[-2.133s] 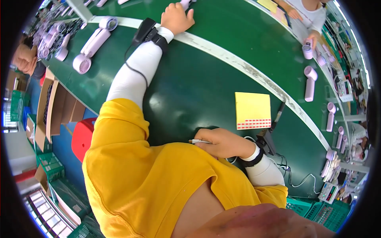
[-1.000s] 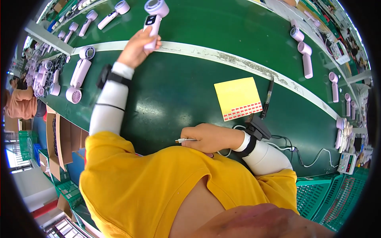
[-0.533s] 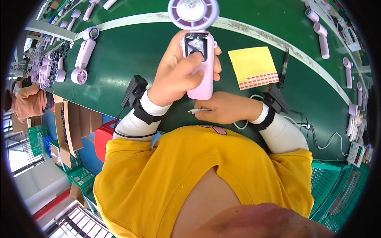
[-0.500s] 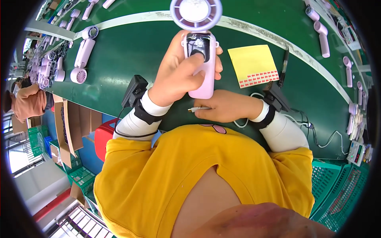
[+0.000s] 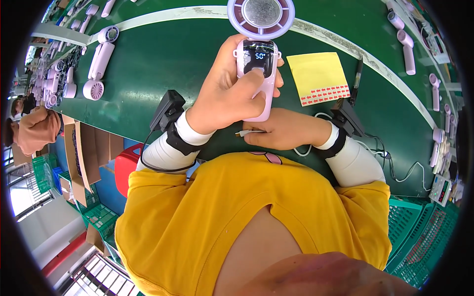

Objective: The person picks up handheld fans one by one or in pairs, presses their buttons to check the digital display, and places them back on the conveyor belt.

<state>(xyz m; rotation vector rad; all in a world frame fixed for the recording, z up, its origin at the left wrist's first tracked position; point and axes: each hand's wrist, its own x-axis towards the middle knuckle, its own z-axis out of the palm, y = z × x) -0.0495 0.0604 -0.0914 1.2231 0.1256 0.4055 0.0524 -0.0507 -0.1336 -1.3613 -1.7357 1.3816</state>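
My left hand (image 5: 224, 98) is wrapped around a lilac handheld fan (image 5: 257, 101), holding it upright over the bench. Its round ringed head (image 5: 261, 12) points away from me, and its dark display (image 5: 257, 54) is lit. My left thumb presses just below the lit digits. Lower down, close to my body, my right hand (image 5: 289, 129) pinches a white charging cable (image 5: 251, 132) just behind its plug. The plug's metal tip points left and touches nothing. The cable runs back under my right wrist.
A yellow sticky-note pad (image 5: 320, 76) with red arrow marks lies right of the fan, beside a black pen (image 5: 356, 81). Another lilac fan (image 5: 101, 61) lies to the left. Green crates (image 5: 424, 237) stand low right; a person (image 5: 37, 129) sits far left.
The fan's display, dark before, now shows lit digits. My left hand and the fan have shifted slightly right in view. The right hand keeps its pinch on the cable.
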